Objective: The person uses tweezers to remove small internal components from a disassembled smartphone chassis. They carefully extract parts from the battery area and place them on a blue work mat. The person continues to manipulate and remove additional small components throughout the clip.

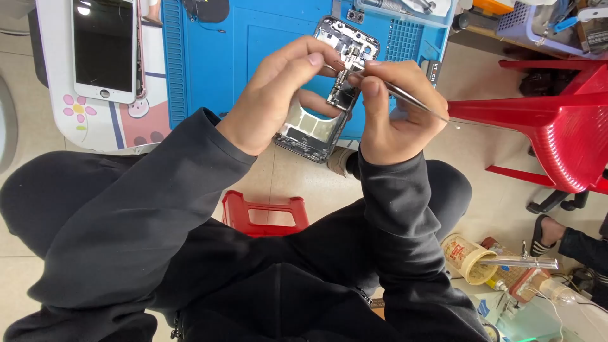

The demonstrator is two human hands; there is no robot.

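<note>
- Blue work mat (pixel 209 69) covers the desk up top, tiled floor below it, and a red plastic chair (pixel 557 133) sits off to the right.
- Opened phone (pixel 329 88) with its insides showing is held up above the mat's near edge, not lying on it.
- Its long axis runs on a slant: top end points up and to the right, away from the person, bottom end comes down and left toward the lap.
- Left hand (pixel 278 95) wraps the phone from the left, thumb across the open middle and fingers curled over the upper part.
- Right hand (pixel 392 107) is pinched shut on metal tweezers (pixel 405 98), thumb and forefinger pressed together near the front.
- Tweezer tip meets the phone's upper half right by the left fingertips; the back end sticks out to the right.
- 1 more phone, white with a dark screen (pixel 104 47), lies on a white tray (pixel 95 126) at the left, well apart.
- Small red stool (pixel 266 215) shows between the knees.
</note>
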